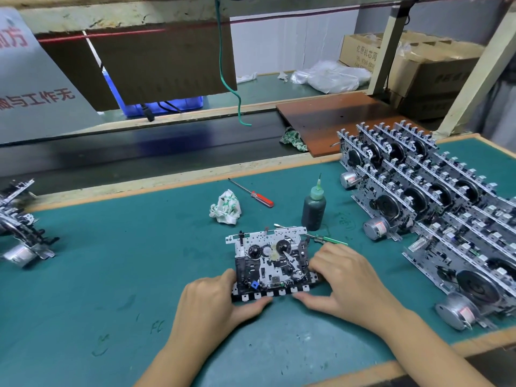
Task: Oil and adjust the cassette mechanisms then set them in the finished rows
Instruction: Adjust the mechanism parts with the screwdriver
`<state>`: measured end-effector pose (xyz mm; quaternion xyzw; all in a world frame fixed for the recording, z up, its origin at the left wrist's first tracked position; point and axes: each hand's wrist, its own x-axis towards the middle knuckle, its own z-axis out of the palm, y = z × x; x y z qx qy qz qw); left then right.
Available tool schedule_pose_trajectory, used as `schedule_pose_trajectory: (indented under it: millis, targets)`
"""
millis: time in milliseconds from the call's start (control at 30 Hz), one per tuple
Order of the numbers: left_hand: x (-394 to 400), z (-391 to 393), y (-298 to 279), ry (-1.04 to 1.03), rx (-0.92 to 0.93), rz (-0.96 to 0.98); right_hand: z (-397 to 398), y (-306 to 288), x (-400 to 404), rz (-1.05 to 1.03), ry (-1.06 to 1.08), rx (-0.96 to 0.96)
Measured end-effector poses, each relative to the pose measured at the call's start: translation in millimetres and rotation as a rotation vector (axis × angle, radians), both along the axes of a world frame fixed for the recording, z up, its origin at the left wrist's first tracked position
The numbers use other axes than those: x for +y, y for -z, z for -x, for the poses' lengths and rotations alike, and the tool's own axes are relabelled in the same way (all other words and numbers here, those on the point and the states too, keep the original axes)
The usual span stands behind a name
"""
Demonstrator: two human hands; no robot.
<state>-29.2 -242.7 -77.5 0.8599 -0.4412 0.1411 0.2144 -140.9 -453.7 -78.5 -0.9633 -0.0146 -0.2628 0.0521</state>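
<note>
The mechanism (272, 263) lies flat on the mat (111, 275), pinched at its near corners by the left hand (215, 300) and right hand (343, 283). It is judged light, stiff, delicate inside; the frame edges are best gripped.

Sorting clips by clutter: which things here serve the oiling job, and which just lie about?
Job: mechanism held by left hand and right hand; oil bottle; screwdriver; finished rows.

Lying about: rag; boxes; plastic bags; brown board.
</note>
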Motion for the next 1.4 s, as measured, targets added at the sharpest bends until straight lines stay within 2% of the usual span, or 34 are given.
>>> schedule_pose_trajectory:
  millis: [233, 467, 633, 867, 1067, 1233, 1300, 1400]
  targets:
    - [-2.1, 1.1, 0.6, -0.078, 0.018, 0.036, 2.5, -3.2, 0.0, -0.048, -0.070, 0.036]
    - [-0.4, -1.1, -3.1, 0.008, 0.011, -0.011, -0.8, -1.5, 3.4, 0.050, 0.053, -0.016]
    - [4.2, 1.8, 1.7, 0.173, -0.063, -0.026, -1.0, -3.4, 5.8, 0.026, 0.125, -0.041]
    - [3.2, 1.6, -4.6, 0.062, 0.047, 0.046, 0.7, -4.6, -0.5, -0.069, -0.018, 0.076]
    - [6.2, 0.4, -8.8, 0.062, 0.099, 0.013, 1.1, -12.5, 3.6, -0.117, 0.011, 0.080]
    - [11.7, -0.9, -24.5, 0.057, 0.154, 0.042, 2.0, -28.0, 9.9, -0.307, 0.026, 0.166]
    - [12.7, -0.5, -34.6, 0.032, 0.282, 0.159, 2.5, -38.3, 9.8, -0.426, 0.011, 0.231]
    - [9.5, -0.6, -35.9, -0.049, 0.510, 0.341, -2.1, -50.6, 9.7, -0.781, -0.042, 0.279]
